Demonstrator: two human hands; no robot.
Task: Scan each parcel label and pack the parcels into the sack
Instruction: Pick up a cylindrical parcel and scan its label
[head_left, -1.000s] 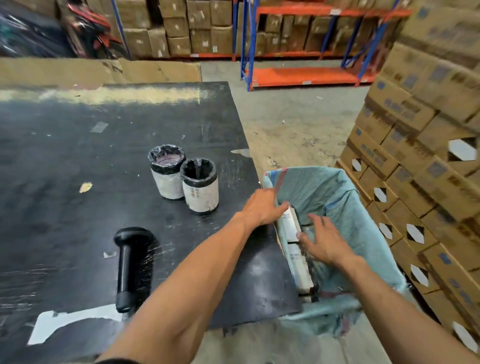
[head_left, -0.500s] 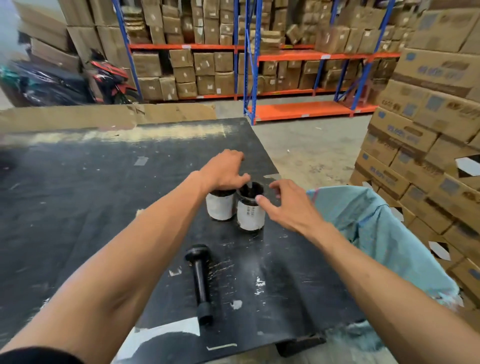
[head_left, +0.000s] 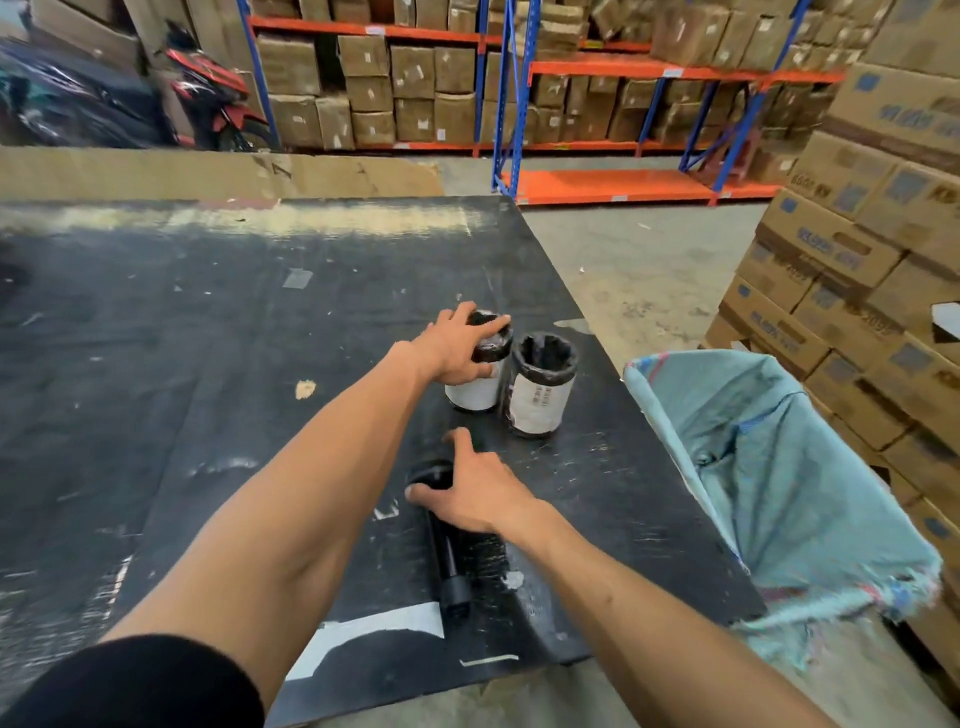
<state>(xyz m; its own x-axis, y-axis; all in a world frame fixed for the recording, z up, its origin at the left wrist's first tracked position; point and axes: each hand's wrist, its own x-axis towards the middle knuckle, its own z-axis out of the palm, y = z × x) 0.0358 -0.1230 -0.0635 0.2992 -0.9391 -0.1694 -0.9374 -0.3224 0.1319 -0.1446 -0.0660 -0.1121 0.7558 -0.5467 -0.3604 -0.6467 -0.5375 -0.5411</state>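
Two cylindrical parcels wrapped in black plastic with white labels stand side by side on the black table (head_left: 208, 338). My left hand (head_left: 457, 345) grips the top of the left parcel (head_left: 472, 396), fingers over its rim and thumb on its side. The right parcel (head_left: 540, 402) stands untouched, its label facing me. A black handheld scanner (head_left: 449, 566) lies flat on the table nearer to me. My right hand (head_left: 475, 493) lies over the scanner's head, thumb at its left side and index finger straight. The light blue woven sack (head_left: 779, 467) hangs open off the table's right edge.
Stacked cardboard cartons (head_left: 857, 270) stand close behind and to the right of the sack. Blue and orange racking (head_left: 597, 182) full of boxes lines the back. A flat cardboard sheet (head_left: 208, 171) lies past the table's far edge. White tape patches mark the table's near edge.
Both hands left the sack, where they had pressed a flat parcel in, and came to the table. The left hand settled on the left parcel; the right hand dropped back from the right parcel onto the scanner.
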